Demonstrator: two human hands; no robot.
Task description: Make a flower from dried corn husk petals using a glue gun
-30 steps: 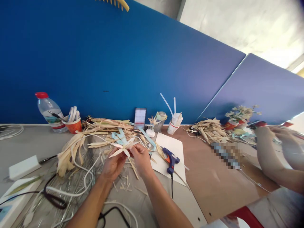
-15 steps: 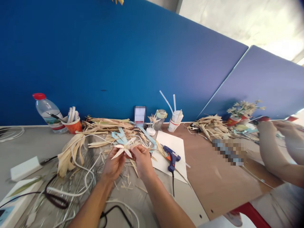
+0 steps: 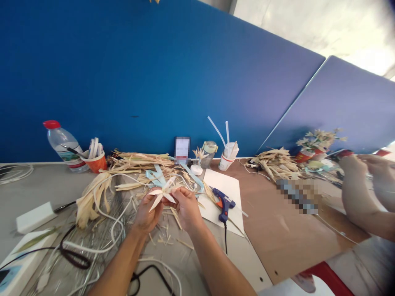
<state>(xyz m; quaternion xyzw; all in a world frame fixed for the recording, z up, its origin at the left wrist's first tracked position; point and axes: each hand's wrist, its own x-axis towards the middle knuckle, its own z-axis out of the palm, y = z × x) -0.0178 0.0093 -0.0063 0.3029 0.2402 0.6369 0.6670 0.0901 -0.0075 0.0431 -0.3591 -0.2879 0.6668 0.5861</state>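
Note:
A pale corn-husk flower [image 3: 164,191] with several pointed petals is held up between my two hands over the table. My left hand [image 3: 149,213] is closed on its left and lower side. On the right, my right hand [image 3: 187,205] pinches a petal between thumb and fingers. The underside of the flower is hidden by the fingers. Below the hands lie small husk scraps [image 3: 165,239]. Just right of them, a blue glue gun [image 3: 224,203] rests on a white sheet [image 3: 212,181].
Husk bundles [image 3: 142,162] lie along the blue partition [image 3: 123,82]. A bottle [image 3: 63,144], an orange cup [image 3: 95,163] and a straw-filled cup [image 3: 226,161] stand at the back. White cables [image 3: 114,230] cross the left side. A co-worker's arms [image 3: 354,197] are at the far right.
The flower has turned slightly in my fingers, its lower petals now pointing differently. Both hands keep their hold in nearly the same place. The view has shifted slightly.

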